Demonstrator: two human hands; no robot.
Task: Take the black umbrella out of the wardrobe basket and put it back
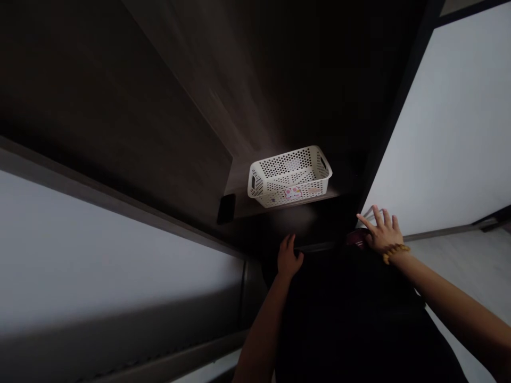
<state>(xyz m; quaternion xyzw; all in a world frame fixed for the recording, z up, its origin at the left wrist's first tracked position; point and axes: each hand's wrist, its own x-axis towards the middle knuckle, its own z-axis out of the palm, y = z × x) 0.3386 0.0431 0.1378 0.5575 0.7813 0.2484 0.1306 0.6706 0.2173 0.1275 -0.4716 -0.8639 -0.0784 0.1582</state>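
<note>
Right hand [384, 232] is spread wide, nothing seen gripped, right of and below the white perforated basket [293, 194]; left hand [289, 260] is half-curled below it, apparently holding nothing. Basket is already set upright on dark shelf [240, 176], touched by neither hand; further progress can't be judged.

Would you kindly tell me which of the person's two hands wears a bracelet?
The right hand does: it wears a yellow beaded bracelet, whereas the left hand shows none.
</note>
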